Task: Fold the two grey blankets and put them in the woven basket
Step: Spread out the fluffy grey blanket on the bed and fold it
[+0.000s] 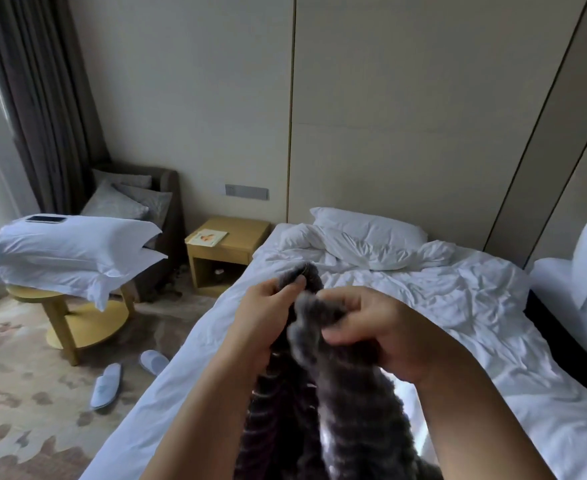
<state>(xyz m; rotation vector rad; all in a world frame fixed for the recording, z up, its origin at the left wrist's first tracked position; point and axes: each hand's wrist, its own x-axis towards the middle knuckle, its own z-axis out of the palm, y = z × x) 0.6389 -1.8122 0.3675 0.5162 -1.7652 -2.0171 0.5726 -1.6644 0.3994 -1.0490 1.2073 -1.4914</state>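
Above bed (458, 306), both hands raised, left hand (268, 313) & right hand (371, 327) fingers gripping grey blanket (351, 410)

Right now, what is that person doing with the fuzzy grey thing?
A person holds a grey blanket up over the white bed with both hands. The left hand pinches its top edge and the right hand grips a bunch beside it. The rest hangs down loose, not folded flat yet.
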